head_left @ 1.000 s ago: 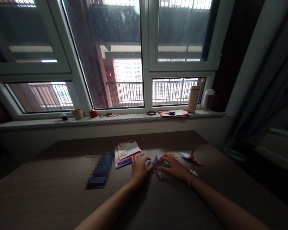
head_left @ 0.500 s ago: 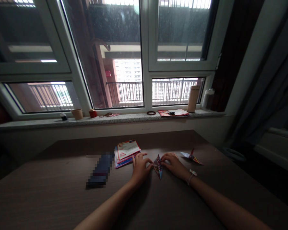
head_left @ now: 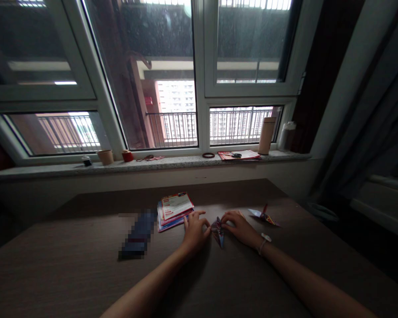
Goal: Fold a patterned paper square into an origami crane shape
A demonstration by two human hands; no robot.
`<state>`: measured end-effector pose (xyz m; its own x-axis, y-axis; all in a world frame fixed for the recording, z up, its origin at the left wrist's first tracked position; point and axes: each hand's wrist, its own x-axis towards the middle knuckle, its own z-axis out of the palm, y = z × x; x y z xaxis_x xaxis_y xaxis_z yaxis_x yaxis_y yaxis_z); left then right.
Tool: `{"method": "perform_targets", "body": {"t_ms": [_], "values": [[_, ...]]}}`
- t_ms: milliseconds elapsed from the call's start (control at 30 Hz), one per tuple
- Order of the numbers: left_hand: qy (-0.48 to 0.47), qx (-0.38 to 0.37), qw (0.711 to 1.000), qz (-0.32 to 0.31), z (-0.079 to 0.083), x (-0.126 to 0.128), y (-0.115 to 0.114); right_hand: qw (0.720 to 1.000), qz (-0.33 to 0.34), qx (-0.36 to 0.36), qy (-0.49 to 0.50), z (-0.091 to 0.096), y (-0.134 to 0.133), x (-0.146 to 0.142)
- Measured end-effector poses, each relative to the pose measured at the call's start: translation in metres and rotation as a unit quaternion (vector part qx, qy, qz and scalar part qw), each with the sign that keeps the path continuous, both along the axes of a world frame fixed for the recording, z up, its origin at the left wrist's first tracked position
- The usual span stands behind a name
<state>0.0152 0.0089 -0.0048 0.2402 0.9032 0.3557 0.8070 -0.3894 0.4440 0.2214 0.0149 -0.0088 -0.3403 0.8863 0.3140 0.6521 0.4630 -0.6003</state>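
Note:
Between my two hands is a small folded piece of patterned paper (head_left: 219,234), a narrow pointed shape with one tip toward me. My left hand (head_left: 196,232) pinches its left edge with thumb and index finger, the other fingers stretched toward the paper stack. On the opposite side, my right hand (head_left: 239,226) grips the upper right part with closed fingertips. A folded paper crane (head_left: 264,216) with a pale wing and a red tip lies right of my right hand. Just beyond my left fingers sits a stack of printed paper sheets (head_left: 175,210).
A blurred dark object (head_left: 137,236) lies left on the brown table (head_left: 69,265). Along the windowsill (head_left: 182,161) stand a paper cup (head_left: 105,157), a red spool (head_left: 128,156), a bracelet (head_left: 208,155), scissors (head_left: 236,155) on red-edged papers, a tan flask (head_left: 266,136) and a clear bottle (head_left: 287,137).
The folded paper's upper part looks slightly lower and narrower between my fingers. Both hands keep hold of it in nearly the same place. The view has shifted very slightly.

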Motion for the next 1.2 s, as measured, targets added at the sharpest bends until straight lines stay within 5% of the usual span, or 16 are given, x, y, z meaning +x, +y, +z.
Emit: {"method": "perform_targets", "body": {"t_ms": [1200], "values": [[-0.050, -0.015, 0.999, 0.015, 0.0016, -0.0023, 0.0039, 1.000, 0.028, 0.001, 0.003, -0.0035, 0.0021, 0.0005]]}}
